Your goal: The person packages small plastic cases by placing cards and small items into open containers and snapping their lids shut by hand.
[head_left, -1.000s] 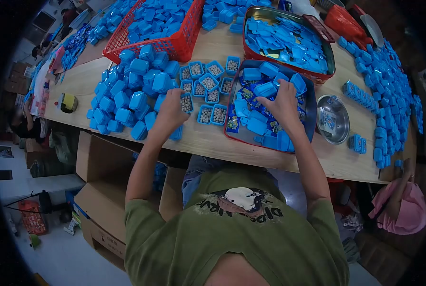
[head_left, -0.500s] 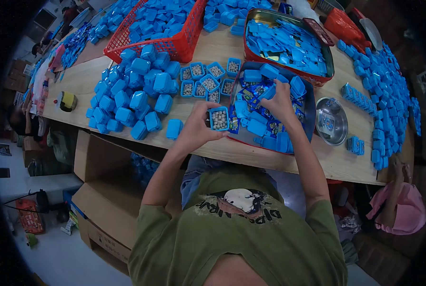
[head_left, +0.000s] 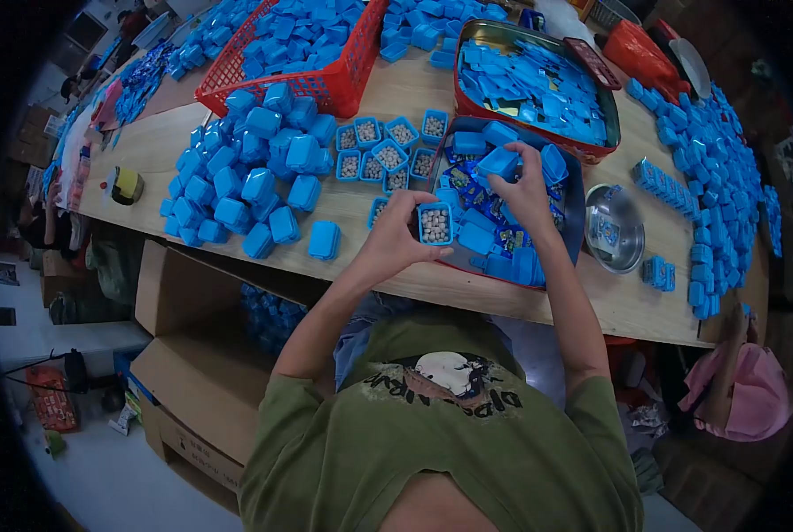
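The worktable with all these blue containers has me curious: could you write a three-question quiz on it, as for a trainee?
1. What fills the blue cup in the left-hand grip?

2. True or false: the right-hand grip holds something blue.

3. Which stands just right of the tray below the right-hand grip?
(a) a red basket
(b) a metal bowl
(c) a cardboard box

Key:
1. Pale, round pieces.
2. True; it holds a blue container.
3. (b)
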A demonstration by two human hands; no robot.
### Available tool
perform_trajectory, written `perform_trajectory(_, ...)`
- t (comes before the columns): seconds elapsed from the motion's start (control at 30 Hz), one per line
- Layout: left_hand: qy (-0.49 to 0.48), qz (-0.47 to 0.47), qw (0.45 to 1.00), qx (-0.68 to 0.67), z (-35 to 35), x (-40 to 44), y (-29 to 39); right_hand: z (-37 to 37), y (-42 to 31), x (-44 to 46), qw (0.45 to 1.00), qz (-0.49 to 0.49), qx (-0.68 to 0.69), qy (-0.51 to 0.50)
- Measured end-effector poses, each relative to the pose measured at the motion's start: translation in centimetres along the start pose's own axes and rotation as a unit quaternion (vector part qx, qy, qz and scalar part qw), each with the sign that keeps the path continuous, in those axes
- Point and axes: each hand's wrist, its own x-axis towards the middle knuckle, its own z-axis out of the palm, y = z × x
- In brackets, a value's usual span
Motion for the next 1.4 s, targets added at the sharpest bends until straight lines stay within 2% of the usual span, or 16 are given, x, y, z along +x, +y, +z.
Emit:
perform_trajectory(0.1,0.007,0.010,1.000,0.006,0.0,0.1,-0.3,-0.3,-0.8,0.1,1.000,0.014,-0.002,0.014)
perform_trajectory(0.17,0.010,0.015,1.000,0.016,0.1,0.3,-0.4,-0.3,-1.2,0.2,0.996,-0.063,-0.035,0.047)
perform_trajectory(0.2,0.012,0.014,1.000,0.016,0.0,0.3,-0.3,-0.5,-1.9,0.0,0.996,-0.064,-0.034,0.045)
perform_trajectory(0.27,0.005,-0.014,1.000,-0.016,0.0,0.3,0.2,-1.0,-3.9,-1.1,0.997,-0.029,0.069,-0.015)
perform_trajectory(0.3,0.007,-0.016,1.000,-0.016,-0.1,0.2,0.2,-1.1,-4.7,-1.8,0.997,-0.029,0.070,-0.017)
perform_trajectory(0.37,0.014,-0.001,1.000,-0.021,-0.1,0.3,0.3,-1.1,-6.3,-3.3,0.978,-0.108,0.126,-0.126)
perform_trajectory(0.5,0.000,-0.025,0.999,-0.022,-0.2,0.2,1.1,-0.3,-6.9,-4.9,0.968,-0.145,0.085,-0.186)
perform_trajectory(0.7,0.015,0.034,0.998,0.046,0.1,-0.1,0.5,-0.6,-7.3,-5.3,0.963,-0.147,0.062,-0.219)
perform_trajectory(0.77,0.043,0.050,0.997,0.033,0.3,-0.2,0.8,-0.6,-7.1,-5.4,0.961,-0.150,0.064,-0.223)
perform_trajectory(0.9,0.034,0.045,0.998,0.038,0.2,-0.3,1.5,-0.3,-6.4,-5.4,0.955,-0.145,0.118,-0.231)
perform_trajectory(1.03,0.038,0.049,0.996,0.064,0.1,-0.3,1.7,-0.3,-6.9,-5.5,0.957,-0.147,0.105,-0.227)
perform_trajectory(1.1,0.036,0.045,0.996,0.073,0.1,-0.3,2.2,-0.4,-7.9,-5.7,0.967,-0.082,0.136,-0.197)
perform_trajectory(1.13,0.041,0.053,0.994,0.089,0.2,-0.3,2.4,-0.7,-8.4,-5.6,0.967,-0.082,0.137,-0.197)
perform_trajectory(1.2,0.044,0.062,0.992,0.104,0.3,-0.5,2.9,-1.2,-9.1,-5.4,0.969,-0.109,0.038,-0.220)
perform_trajectory(1.4,0.032,0.090,0.991,0.095,0.3,-0.8,3.1,-1.1,-8.6,-5.5,0.964,-0.142,0.038,-0.220)
